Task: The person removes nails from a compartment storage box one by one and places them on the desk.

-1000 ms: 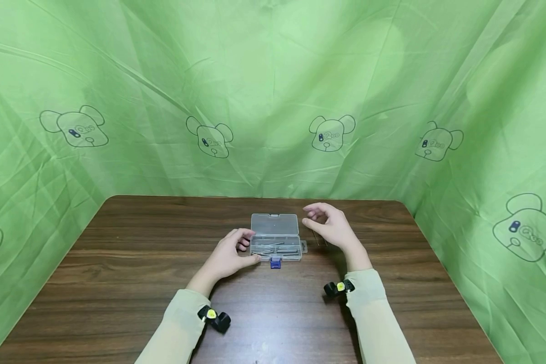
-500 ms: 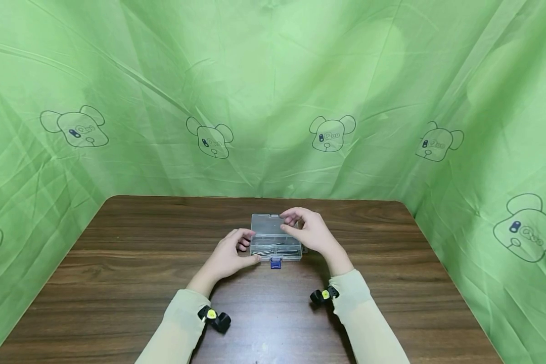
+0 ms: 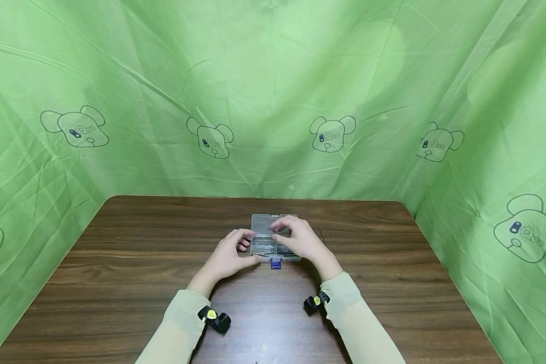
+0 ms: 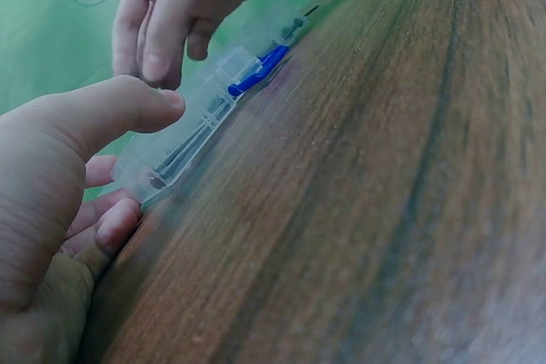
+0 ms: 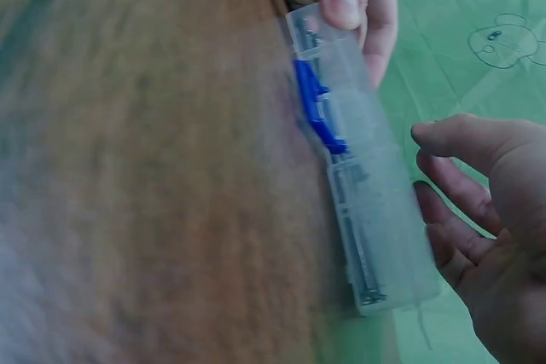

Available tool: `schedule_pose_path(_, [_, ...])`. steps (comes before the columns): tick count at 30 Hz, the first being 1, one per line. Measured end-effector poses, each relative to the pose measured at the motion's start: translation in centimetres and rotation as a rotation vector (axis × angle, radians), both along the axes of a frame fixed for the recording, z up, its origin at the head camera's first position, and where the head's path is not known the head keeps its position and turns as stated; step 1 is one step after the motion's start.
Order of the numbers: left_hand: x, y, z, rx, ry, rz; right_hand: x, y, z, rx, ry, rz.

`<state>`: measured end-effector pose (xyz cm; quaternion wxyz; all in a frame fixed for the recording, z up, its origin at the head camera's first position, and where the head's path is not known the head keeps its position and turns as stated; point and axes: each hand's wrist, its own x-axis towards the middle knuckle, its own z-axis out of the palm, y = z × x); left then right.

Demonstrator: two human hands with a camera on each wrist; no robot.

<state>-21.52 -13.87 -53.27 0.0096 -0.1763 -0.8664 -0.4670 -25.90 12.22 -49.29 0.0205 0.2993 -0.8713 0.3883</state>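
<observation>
A small clear plastic box (image 3: pixel 260 223) lies on the table with its lid swung back, a blue latch (image 3: pixel 276 263) along its front. Inside its compartments are several nails (image 3: pixel 264 252). My left hand (image 3: pixel 227 255) grips the box's left end, thumb at the front corner and fingers behind. In the left wrist view the thumb reaches over that end. My right hand (image 3: pixel 302 240) hovers above the right part of the box, fingers loosely bent and thumb apart from them. Nothing shows between those fingertips in the right wrist view, where the hand (image 5: pixel 512 202) is beside the box.
One loose nail (image 3: pixel 323 237) lies on the wooden table (image 3: pixel 368 313), just right of my right hand. Green fabric (image 3: pixel 273 167) printed with mouse heads hangs behind and at both sides of the table. Each wrist wears a small black camera (image 3: pixel 220 322).
My right hand has moved left, from above the loose nail area beside the box to above its compartments, which uncovers a nail on the table. My left hand stays at the box's end.
</observation>
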Motion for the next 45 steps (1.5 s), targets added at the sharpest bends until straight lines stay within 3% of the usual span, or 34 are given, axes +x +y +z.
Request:
schedule_pose_path(8, [-0.1,0.0,0.0,0.004,0.003,-0.004,0.0,0.1,-0.5,0.127,0.098,-0.001])
schedule_pose_path(20, [0.1,0.1,0.2,-0.024,-0.011,0.000,-0.3,0.8,-0.5,0.122,0.117,0.040])
schedule_pose_path(30, [0.1,0.2,0.2,-0.014,0.015,-0.004,-0.5,1.8,-0.5,0.225,0.159,0.051])
schedule_pose_path(45, [0.1,0.2,0.0,-0.004,0.022,-0.003,-0.6,1.9,-0.7,0.246,0.203,0.094])
